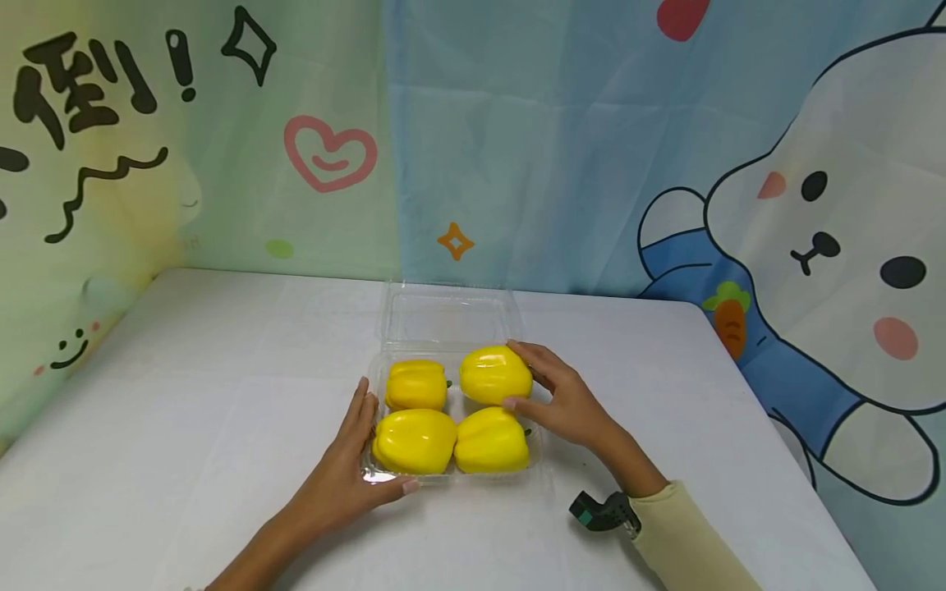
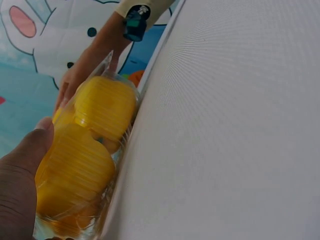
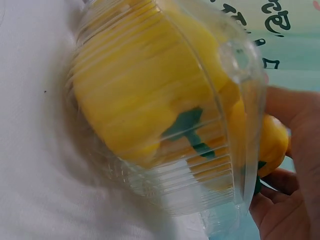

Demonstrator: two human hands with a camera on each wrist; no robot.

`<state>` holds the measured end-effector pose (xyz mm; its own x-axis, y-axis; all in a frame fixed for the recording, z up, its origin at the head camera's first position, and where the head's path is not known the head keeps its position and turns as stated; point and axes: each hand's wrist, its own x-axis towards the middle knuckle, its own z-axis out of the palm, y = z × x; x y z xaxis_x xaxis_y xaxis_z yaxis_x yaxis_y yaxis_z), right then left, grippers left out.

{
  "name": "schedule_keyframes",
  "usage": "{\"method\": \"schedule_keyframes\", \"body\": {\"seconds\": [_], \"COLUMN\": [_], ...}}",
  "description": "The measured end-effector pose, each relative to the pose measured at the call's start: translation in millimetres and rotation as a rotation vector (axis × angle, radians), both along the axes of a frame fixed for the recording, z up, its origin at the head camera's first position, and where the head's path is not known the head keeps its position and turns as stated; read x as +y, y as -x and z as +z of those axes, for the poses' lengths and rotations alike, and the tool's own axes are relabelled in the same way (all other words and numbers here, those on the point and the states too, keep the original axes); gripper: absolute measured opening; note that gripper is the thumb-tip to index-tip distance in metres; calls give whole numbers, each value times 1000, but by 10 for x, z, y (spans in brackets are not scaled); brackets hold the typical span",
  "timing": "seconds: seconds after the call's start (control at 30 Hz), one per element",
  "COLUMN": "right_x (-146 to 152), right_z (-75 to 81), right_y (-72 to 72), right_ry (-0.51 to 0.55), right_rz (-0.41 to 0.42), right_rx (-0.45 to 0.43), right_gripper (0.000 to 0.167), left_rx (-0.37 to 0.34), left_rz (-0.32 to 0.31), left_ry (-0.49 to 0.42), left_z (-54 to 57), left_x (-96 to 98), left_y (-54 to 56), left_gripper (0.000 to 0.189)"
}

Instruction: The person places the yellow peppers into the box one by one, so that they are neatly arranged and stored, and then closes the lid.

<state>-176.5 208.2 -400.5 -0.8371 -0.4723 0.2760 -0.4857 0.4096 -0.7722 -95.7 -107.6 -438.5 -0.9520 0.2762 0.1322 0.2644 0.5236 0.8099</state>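
A clear plastic clamshell box (image 1: 535, 460) lies on the table with several yellow bell peppers in it. My right hand (image 1: 565, 402) grips the far right yellow bell pepper (image 1: 493, 375), thumb on its near side and fingers on its far side. This pepper sits higher than the others. Fairly straight, my left hand's fingers rest along the box's left wall while the thumb (image 2: 37, 142) lies at its front wall. The other yellow bell peppers, such as the front left one (image 1: 414, 442), rest inside. Through the ribbed wall in the right wrist view, a green stem (image 3: 187, 130) shows.
The box's clear lid (image 1: 451, 318) is folded back toward the rear table edge. White cloth covers the table (image 1: 222, 427). Behind it hangs a printed curtain (image 1: 517, 164) with a cartoon rabbit. A black wrist camera (image 1: 604, 512) sits at the right sleeve.
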Motion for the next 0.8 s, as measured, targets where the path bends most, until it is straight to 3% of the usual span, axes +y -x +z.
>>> {"method": "schedule_keyframes", "body": {"seconds": [0.2, 0.5, 0.8], "right_x": [6, -33, -38], "right_z": [-27, -35, -92], "right_y": [10, 10, 31], "right_ry": [19, 83, 70], "right_rz": [16, -7, -41], "right_rx": [59, 172, 129], "right_gripper": [54, 44, 44], "left_rx": [7, 9, 1], "left_rz": [-1, -3, -3], "left_ry": [2, 0, -5], "left_z": [4, -4, -2], "left_x": [-1, -6, -9], "left_y": [-2, 0, 2], "left_gripper": [123, 123, 124]}}
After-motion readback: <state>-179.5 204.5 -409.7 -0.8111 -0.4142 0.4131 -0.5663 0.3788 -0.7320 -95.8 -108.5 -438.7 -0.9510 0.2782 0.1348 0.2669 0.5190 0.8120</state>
